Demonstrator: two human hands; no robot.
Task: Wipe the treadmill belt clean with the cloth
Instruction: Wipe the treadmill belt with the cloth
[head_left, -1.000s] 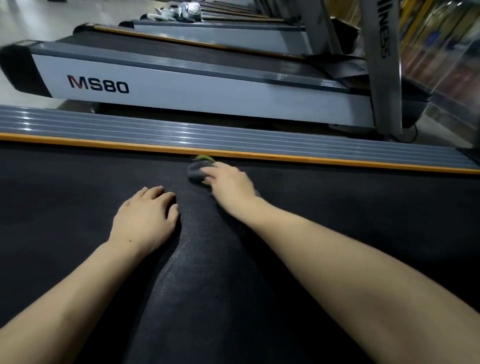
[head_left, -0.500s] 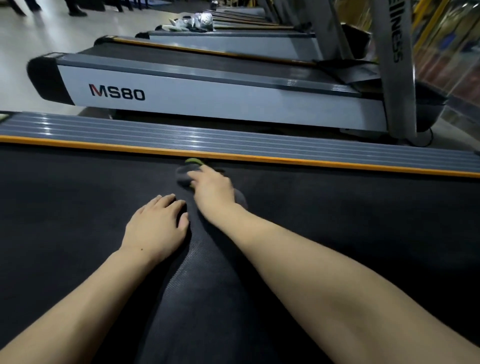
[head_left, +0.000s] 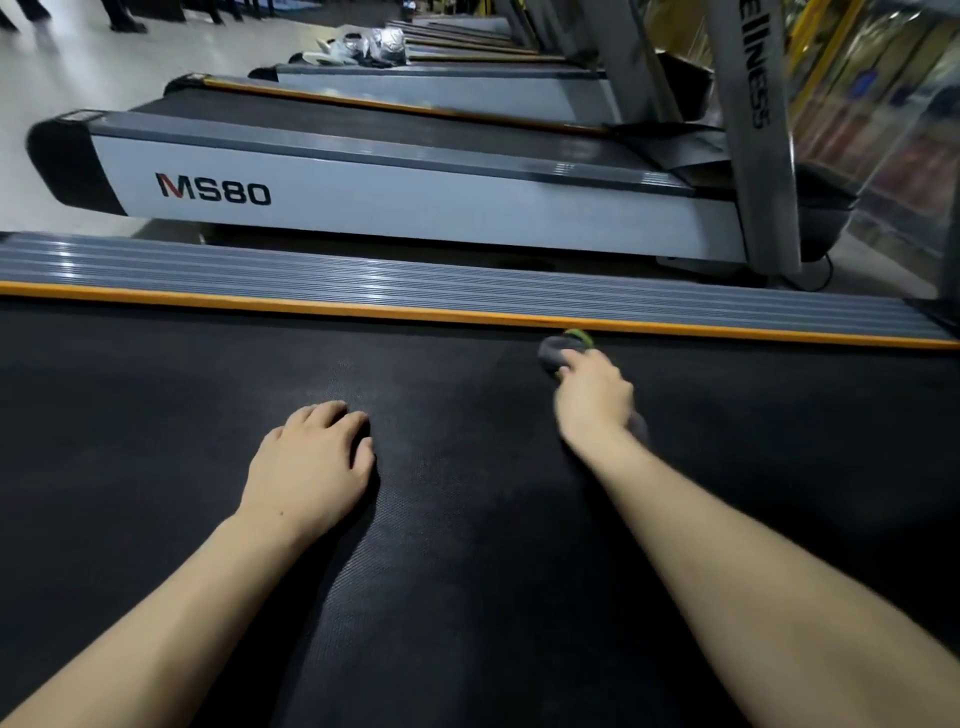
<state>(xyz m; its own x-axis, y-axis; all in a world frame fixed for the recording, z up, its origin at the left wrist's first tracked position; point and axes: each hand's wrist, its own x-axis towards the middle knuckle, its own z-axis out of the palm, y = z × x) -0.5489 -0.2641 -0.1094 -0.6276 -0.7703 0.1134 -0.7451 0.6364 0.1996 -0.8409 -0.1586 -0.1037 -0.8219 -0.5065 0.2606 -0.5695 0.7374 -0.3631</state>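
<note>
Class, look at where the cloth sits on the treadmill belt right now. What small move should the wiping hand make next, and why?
Probably draw the cloth back toward the body in one stroke. The right hand presses it at the belt's far edge, right against the orange strip, so no belt remains beyond it. The left hand rests flat on the belt as a brace.

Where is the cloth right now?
In the head view, the cloth lies under the right hand at the belt's far edge, beside the orange strip, right of centre.
</note>
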